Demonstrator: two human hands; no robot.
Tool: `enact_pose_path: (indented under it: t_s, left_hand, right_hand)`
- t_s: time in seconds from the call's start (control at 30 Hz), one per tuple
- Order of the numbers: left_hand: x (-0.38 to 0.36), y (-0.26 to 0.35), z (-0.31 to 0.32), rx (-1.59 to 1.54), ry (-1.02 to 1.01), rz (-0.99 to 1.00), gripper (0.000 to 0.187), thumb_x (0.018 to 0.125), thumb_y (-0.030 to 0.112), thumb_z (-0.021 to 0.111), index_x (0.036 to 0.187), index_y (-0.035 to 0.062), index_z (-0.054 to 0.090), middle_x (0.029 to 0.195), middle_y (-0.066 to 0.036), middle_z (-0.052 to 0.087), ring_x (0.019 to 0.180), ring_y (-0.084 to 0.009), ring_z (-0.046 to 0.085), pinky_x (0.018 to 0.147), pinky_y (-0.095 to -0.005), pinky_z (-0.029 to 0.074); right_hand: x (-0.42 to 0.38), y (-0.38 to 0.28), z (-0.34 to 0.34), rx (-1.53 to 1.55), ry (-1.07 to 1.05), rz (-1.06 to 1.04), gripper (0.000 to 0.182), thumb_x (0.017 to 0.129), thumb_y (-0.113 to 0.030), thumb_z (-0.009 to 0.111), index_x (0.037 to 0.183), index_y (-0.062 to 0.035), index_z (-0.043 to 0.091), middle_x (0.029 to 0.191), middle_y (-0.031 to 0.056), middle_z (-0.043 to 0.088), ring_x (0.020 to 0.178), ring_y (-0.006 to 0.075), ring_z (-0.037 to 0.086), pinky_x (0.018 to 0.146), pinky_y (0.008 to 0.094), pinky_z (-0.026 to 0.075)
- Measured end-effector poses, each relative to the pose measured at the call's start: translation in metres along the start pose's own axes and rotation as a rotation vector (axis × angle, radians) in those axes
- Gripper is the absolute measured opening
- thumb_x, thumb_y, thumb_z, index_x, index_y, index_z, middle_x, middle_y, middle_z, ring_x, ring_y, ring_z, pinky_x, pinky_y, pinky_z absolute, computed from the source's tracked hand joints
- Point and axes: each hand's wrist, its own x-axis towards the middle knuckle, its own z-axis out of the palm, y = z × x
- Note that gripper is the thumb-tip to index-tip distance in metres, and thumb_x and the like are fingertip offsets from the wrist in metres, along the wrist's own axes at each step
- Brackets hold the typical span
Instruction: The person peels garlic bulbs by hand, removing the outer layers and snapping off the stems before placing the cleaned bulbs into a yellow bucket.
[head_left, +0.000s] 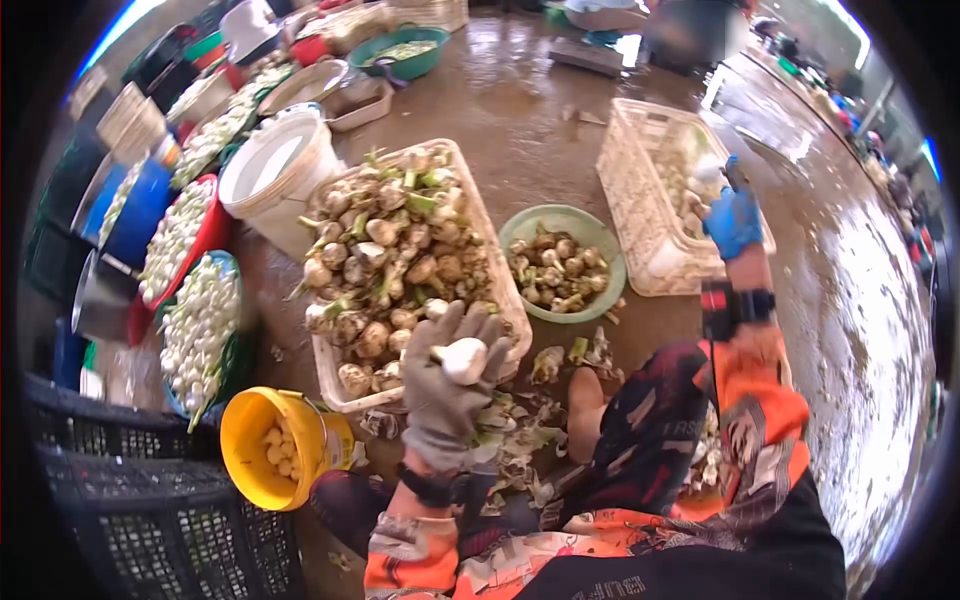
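In a grey work glove, my left hand (445, 395) is palm up and holds a clean white garlic bulb (464, 361), just over the near edge of a crate. That pale plastic crate (478, 215) is heaped with unpeeled garlic bulbs (395, 255), brown and soil-stained with cut stems. My right hand (735, 220), in a blue glove, is stretched out at the right edge of a second pale crate (640, 220). Its fingers are closed round a small dark object I cannot make out. Whitish bulbs (690, 190) lie inside that second crate.
Between the crates stands a green basin (565, 312) of small brown bulbs. A yellow bucket (235, 455), white bucket (255, 190) and red basin (205, 215) of white bulbs stand left. Peeled skins (520, 425) litter the wet floor near my bare foot.
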Motion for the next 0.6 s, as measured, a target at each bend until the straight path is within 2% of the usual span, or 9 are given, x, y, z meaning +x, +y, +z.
enact_pose_path:
  t_s: [0.07, 0.13, 0.17, 0.2, 0.23, 0.27, 0.33, 0.47, 0.6]
  left_hand:
    - [0.011, -0.015, 0.019, -0.006, -0.032, 0.021, 0.034, 0.094, 0.032, 0.05, 0.113, 0.0051, 0.058, 0.109, -0.013, 0.064, 0.103, -0.0278, 0.063, 0.085, -0.045, 0.056]
    - [0.022, -0.041, 0.018, 1.189, -0.32, 0.819, 0.026, 0.095, 0.021, 0.054, 0.111, 0.0016, 0.057, 0.102, -0.013, 0.065, 0.094, -0.0191, 0.064, 0.078, -0.0319, 0.057]
    - [0.025, -0.047, 0.026, 1.251, -0.352, 0.802, 0.029, 0.095, 0.022, 0.054, 0.115, 0.001, 0.056, 0.103, -0.013, 0.063, 0.095, -0.0179, 0.063, 0.079, -0.0304, 0.055]
    - [0.022, -0.053, 0.034, 0.546, -0.333, 0.249, 0.038, 0.096, 0.029, 0.053, 0.123, 0.0021, 0.052, 0.111, -0.014, 0.062, 0.104, -0.0204, 0.06, 0.089, -0.0332, 0.051]
    - [0.022, -0.054, 0.03, 0.281, -0.376, 0.053, 0.041, 0.096, 0.031, 0.052, 0.126, 0.0031, 0.05, 0.114, -0.013, 0.061, 0.108, -0.0219, 0.058, 0.094, -0.0348, 0.047]
    - [0.021, -0.058, 0.028, 0.013, -0.446, -0.172, 0.045, 0.096, 0.033, 0.052, 0.129, 0.0041, 0.048, 0.118, -0.012, 0.059, 0.113, -0.0235, 0.056, 0.098, -0.0364, 0.043]
    - [-0.002, -0.043, 0.014, 0.241, -0.319, -0.069, 0.046, 0.096, 0.034, 0.051, 0.131, 0.005, 0.047, 0.119, -0.011, 0.059, 0.115, -0.0243, 0.054, 0.099, -0.0369, 0.041]
    - [-0.037, 0.022, -0.022, 0.361, 0.019, -0.064, 0.049, 0.096, 0.034, 0.049, 0.133, 0.0038, 0.045, 0.125, -0.009, 0.056, 0.117, -0.0241, 0.053, 0.099, -0.0373, 0.04]
    - [-0.041, 0.042, -0.071, 0.299, 0.14, 0.07, 0.048, 0.095, 0.034, 0.049, 0.132, 0.0029, 0.046, 0.123, -0.009, 0.057, 0.112, -0.0237, 0.055, 0.097, -0.0376, 0.042]
  right_hand:
    - [-0.048, 0.022, 0.042, -0.335, -0.212, -0.16, 0.054, 0.093, -0.042, 0.058, 0.131, -0.005, 0.05, 0.122, 0.0067, 0.057, 0.11, 0.0167, 0.055, 0.085, 0.0279, 0.047]
    - [-0.135, 0.042, 0.084, -0.474, -0.739, 0.119, 0.051, 0.085, -0.01, 0.066, 0.133, -0.0094, 0.048, 0.123, 0.0023, 0.055, 0.108, 0.0147, 0.051, 0.08, 0.0228, 0.048]
    - [-0.161, 0.068, 0.091, -0.789, -0.989, -0.226, 0.06, 0.079, -0.003, 0.071, 0.134, -0.0057, 0.046, 0.121, 0.0068, 0.055, 0.109, 0.0166, 0.053, 0.087, 0.026, 0.048]
    - [-0.179, 0.078, 0.094, -0.93, -1.052, -0.385, 0.061, 0.076, -0.002, 0.074, 0.132, -0.0041, 0.048, 0.127, 0.0103, 0.053, 0.113, 0.0178, 0.053, 0.091, 0.0281, 0.047]
    - [-0.172, 0.103, 0.073, -0.855, -0.938, -0.448, 0.056, 0.075, 0.0, 0.074, 0.127, -0.0031, 0.054, 0.125, 0.0112, 0.056, 0.109, 0.0176, 0.055, 0.089, 0.0288, 0.048]
    - [-0.162, 0.093, 0.065, -0.837, -0.814, -0.065, 0.05, 0.075, 0.001, 0.072, 0.122, -0.0031, 0.058, 0.118, 0.0101, 0.061, 0.1, 0.0181, 0.06, 0.086, 0.0282, 0.05]
    - [-0.114, 0.067, 0.051, -0.706, -0.554, 0.045, 0.05, 0.077, -0.001, 0.074, 0.123, -0.0033, 0.057, 0.115, 0.0068, 0.062, 0.096, 0.014, 0.06, 0.083, 0.0258, 0.051]
    - [0.105, 0.03, -0.035, -1.374, -0.127, -1.16, 0.062, 0.083, -0.013, 0.072, 0.138, -0.0019, 0.044, 0.13, 0.0136, 0.056, 0.109, 0.0147, 0.055, 0.091, 0.0259, 0.048]
    - [0.027, 0.087, 0.088, -1.098, -0.539, -0.604, 0.055, 0.086, -0.017, 0.069, 0.136, -0.0063, 0.049, 0.106, 0.0096, 0.065, 0.092, 0.0134, 0.06, 0.084, 0.0284, 0.049]
